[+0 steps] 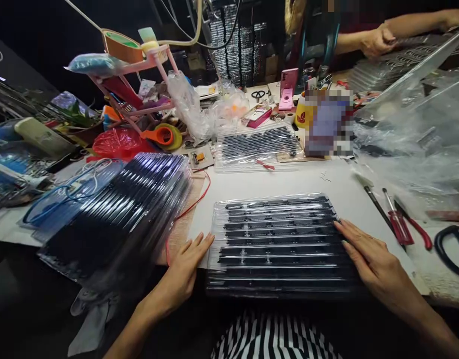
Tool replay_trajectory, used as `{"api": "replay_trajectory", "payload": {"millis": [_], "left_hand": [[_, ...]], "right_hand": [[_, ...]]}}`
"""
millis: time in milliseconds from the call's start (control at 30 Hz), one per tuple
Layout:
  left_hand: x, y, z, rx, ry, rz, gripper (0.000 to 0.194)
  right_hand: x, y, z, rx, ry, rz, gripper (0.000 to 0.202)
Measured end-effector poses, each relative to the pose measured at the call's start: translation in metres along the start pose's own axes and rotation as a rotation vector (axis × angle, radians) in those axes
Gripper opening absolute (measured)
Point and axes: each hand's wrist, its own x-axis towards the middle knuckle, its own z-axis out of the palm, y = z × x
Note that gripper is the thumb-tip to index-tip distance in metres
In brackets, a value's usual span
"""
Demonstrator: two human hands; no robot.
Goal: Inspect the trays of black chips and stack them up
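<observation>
A clear plastic tray (278, 242) with rows of black parts lies at the front edge of the white work surface (252, 184). At its left edge, my left hand (186, 271) rests with the fingertips against the plastic. My right hand (371, 259) holds the right side of the tray, its fingers along the edge and the thumb lower down. To the left, a tall stack of similar trays (120, 214) leans at an angle. Another tray (257, 144) with dark strips lies farther back under clear wrap.
Tweezers or a brush (379, 209), a red screwdriver (399, 227), red-handled pliers (416, 227) and black scissors (454, 249) lie at right. Plastic bags (412, 159) spread behind them. A pink rack (132, 70) stands back left. Another person's hands (379, 42) are at the back right.
</observation>
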Motion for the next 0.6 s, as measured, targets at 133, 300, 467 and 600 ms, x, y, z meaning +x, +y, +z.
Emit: {"api": "replay_trajectory", "payload": {"millis": [133, 300, 467, 600], "left_hand": [[-0.017, -0.004, 0.006, 0.058, -0.015, 0.008, 0.084], [-0.014, -0.001, 0.008, -0.141, 0.033, -0.087, 0.061], [0.018, 0.012, 0.021, -0.374, 0.282, -0.330, 0.053], [0.047, 0.020, 0.019, -0.517, 0.444, -0.457, 0.059]], "right_hand": [[-0.016, 0.001, -0.016, -0.016, -0.116, -0.077, 0.051], [-0.024, -0.011, -0.019, 0.046, -0.144, 0.051, 0.047], [-0.010, -0.035, 0.008, 0.069, 0.036, 0.213, 0.044], [0.008, -0.043, 0.022, 0.110, 0.129, 0.267, 0.045]]}}
